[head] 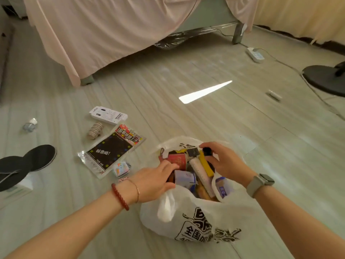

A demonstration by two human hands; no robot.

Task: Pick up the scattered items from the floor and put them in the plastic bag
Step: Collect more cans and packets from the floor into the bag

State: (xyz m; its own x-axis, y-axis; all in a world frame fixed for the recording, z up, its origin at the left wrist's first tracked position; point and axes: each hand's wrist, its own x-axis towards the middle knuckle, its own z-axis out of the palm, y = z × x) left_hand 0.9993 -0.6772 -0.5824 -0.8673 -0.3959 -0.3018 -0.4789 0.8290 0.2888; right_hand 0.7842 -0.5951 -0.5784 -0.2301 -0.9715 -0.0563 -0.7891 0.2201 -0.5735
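The plastic bag (188,219) on the floor is already well filled, the right hand (222,159) gripping a small black item (207,151) over its mouth, the left hand (155,181) open inside, while a snack packet (112,150), white box (108,114) and coin-like stack (95,130) remain beside it.

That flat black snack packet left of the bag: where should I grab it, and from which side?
Take the snack packet by its near clear edge, coming in from the bag side with the left hand. It lies flat, so probably slide fingers under that thin edge and pinch; the far end sits close to the coin stack.
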